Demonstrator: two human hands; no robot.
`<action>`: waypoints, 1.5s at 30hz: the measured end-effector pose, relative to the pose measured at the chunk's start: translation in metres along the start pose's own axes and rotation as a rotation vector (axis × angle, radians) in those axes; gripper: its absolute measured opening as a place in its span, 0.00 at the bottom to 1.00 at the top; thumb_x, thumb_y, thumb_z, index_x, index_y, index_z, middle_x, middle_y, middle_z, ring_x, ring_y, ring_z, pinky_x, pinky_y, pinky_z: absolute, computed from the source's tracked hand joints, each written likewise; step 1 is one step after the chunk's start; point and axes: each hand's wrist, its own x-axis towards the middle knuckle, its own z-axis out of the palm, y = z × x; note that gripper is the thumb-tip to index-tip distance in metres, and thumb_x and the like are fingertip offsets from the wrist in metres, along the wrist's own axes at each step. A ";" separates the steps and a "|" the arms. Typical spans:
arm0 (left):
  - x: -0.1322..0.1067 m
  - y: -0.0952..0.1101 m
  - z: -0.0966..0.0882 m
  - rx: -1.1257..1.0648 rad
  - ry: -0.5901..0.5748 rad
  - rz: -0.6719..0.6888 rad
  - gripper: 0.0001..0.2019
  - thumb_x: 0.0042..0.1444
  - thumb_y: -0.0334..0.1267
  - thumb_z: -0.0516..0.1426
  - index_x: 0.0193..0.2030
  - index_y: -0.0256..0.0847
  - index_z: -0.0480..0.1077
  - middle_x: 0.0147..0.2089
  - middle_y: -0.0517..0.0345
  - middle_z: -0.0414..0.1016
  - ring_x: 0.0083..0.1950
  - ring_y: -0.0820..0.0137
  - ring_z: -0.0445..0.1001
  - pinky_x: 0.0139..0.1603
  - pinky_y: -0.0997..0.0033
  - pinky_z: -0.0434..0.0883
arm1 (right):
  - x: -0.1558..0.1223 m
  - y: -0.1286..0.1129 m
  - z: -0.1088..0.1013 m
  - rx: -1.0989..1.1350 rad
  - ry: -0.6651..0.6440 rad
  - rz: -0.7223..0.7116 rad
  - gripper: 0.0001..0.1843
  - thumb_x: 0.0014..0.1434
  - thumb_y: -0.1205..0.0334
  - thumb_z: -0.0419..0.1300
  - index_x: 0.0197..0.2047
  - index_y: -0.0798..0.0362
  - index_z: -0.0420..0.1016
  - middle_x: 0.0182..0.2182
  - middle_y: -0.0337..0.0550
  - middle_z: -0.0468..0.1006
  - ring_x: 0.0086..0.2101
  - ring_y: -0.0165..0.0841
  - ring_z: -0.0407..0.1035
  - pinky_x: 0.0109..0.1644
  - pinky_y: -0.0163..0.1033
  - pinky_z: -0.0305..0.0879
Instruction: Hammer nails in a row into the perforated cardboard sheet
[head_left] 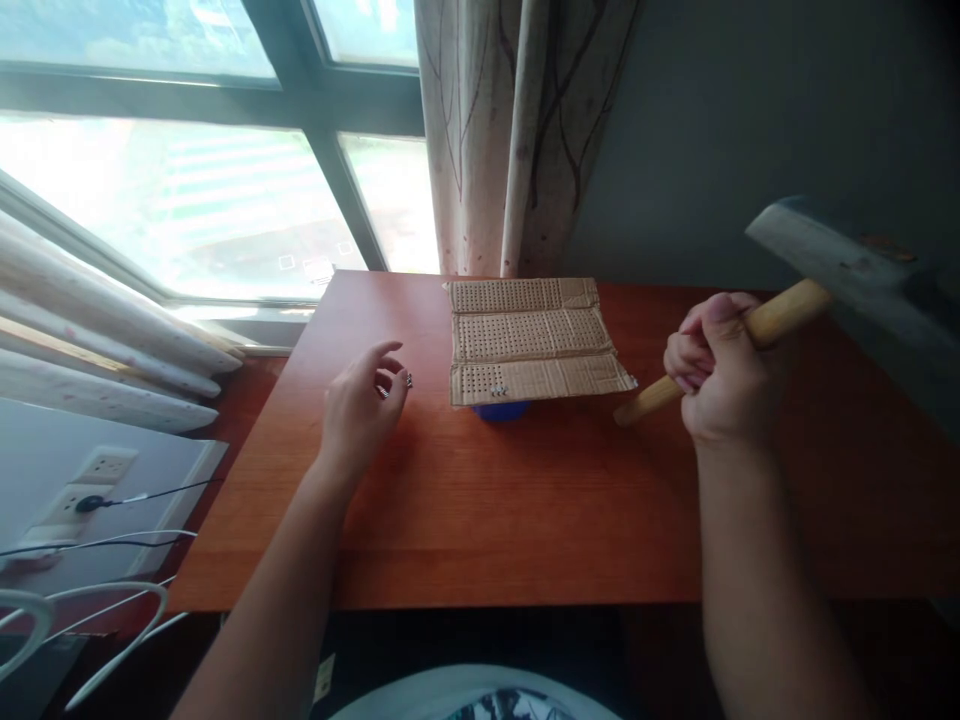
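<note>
Over the desk (525,550), the left hand (365,400) is half curled, its grip loosely around small metal pieces (409,380) by the fingertips. The right hand (724,365) wraps fully round the wooden handle of a hammer (787,313), head raised off to the right. Between the hands, a blue object (501,411) shows under the front of a holed cardboard sheet (534,336), with a few metal bits (499,391) near its front edge. Short, straight taps with fingers kept clear would probably serve best, as cardboard may flex.
</note>
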 end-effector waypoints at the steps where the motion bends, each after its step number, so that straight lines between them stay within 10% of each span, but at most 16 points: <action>1: -0.002 -0.003 -0.001 0.120 -0.023 0.029 0.15 0.60 0.37 0.58 0.54 0.45 0.73 0.40 0.57 0.79 0.31 0.70 0.74 0.32 0.71 0.65 | 0.001 0.000 0.000 0.024 -0.001 -0.006 0.19 0.61 0.49 0.63 0.24 0.49 0.65 0.13 0.27 0.49 0.13 0.23 0.43 0.17 0.36 0.38; 10: -0.011 0.002 -0.007 0.745 -0.242 0.066 0.15 0.67 0.45 0.50 0.45 0.46 0.76 0.49 0.53 0.78 0.37 0.62 0.77 0.27 0.66 0.55 | 0.002 0.005 0.006 0.119 0.038 -0.030 0.21 0.59 0.50 0.66 0.22 0.51 0.65 0.13 0.27 0.53 0.12 0.21 0.44 0.15 0.33 0.38; 45: -0.011 -0.001 -0.005 0.794 -0.274 0.093 0.17 0.69 0.43 0.46 0.48 0.47 0.76 0.47 0.52 0.79 0.37 0.60 0.77 0.26 0.65 0.53 | 0.000 0.001 0.000 0.179 0.101 -0.047 0.20 0.58 0.54 0.66 0.21 0.53 0.64 0.12 0.27 0.54 0.11 0.20 0.44 0.14 0.32 0.36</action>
